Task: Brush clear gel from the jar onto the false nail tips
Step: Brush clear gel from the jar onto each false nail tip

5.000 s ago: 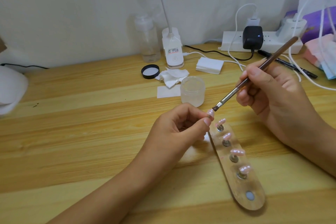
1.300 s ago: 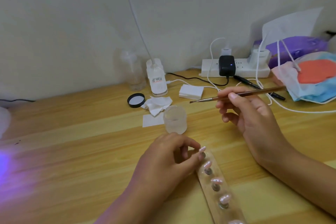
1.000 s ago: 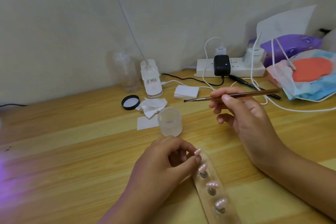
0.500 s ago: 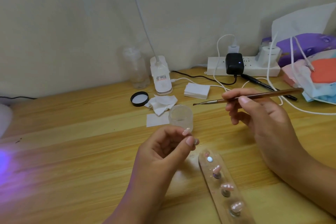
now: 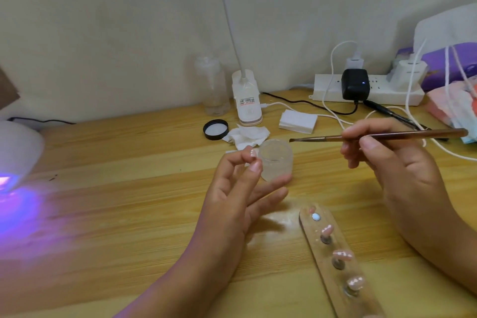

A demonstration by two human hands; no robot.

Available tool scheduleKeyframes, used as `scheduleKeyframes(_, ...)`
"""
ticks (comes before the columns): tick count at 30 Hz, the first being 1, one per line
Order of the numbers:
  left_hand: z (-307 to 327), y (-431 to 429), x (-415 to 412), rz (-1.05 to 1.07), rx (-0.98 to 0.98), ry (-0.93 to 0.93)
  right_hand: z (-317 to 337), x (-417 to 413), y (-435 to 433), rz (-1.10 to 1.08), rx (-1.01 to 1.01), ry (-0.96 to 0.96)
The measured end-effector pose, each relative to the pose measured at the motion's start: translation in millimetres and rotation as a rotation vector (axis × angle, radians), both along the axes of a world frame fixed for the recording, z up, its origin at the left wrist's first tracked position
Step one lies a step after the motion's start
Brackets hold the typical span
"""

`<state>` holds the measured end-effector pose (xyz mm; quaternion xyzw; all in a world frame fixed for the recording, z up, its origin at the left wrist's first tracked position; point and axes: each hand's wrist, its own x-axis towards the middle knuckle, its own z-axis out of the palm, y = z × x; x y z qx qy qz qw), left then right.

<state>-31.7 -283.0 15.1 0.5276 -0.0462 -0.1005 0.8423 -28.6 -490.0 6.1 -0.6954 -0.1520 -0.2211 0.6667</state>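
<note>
**Nail tip lifted, brush level**

Left hand [image 5: 232, 196] raised, thumb and forefinger pinched on a false nail tip [image 5: 253, 156] just at 9 o'clock of the jar [image 5: 275, 160]. Right hand [image 5: 387, 160] clamped on the brush [image 5: 382, 136], held level, bristles above the jar's 1 o'clock rim. Holder board [image 5: 333, 261] at 5 o'clock, bare wooden table [image 5: 116, 214] toward 8 o'clock.

Lamp base [image 5: 247, 100] label: red-and-white sticker, print too small to read
Charger [image 5: 410, 71] marking: faint, unreadable
Elsewhere: no legible text

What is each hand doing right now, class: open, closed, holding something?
Left hand: pinches one false nail tip between thumb and forefinger.
Right hand: closed on the brush.
</note>
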Motion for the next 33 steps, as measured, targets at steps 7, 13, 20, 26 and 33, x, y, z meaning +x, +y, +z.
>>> scheduleKeyframes(7, -5, -1, 2, -0.09, 0.029, 0.05, 1, -2, 2, 0.014, -0.098, -0.015)
scheduleKeyframes(13, -6, -1, -1, -0.148, 0.108, -0.042, 1, -5, 5, 0.069, -0.188, -0.018)
scheduleKeyframes(20, -7, -2, -1, -0.166, 0.112, -0.063, -1, -3, 7, 0.06, -0.292, 0.045)
scheduleKeyframes(26, -8, -2, 0, -0.153, 0.107, -0.054, -2, -2, 6, 0.064, -0.286, 0.047)
scheduleKeyframes(33, -10, -2, 1, -0.116, 0.088, -0.011, 0, 3, -3, 0.006, 0.015, 0.041)
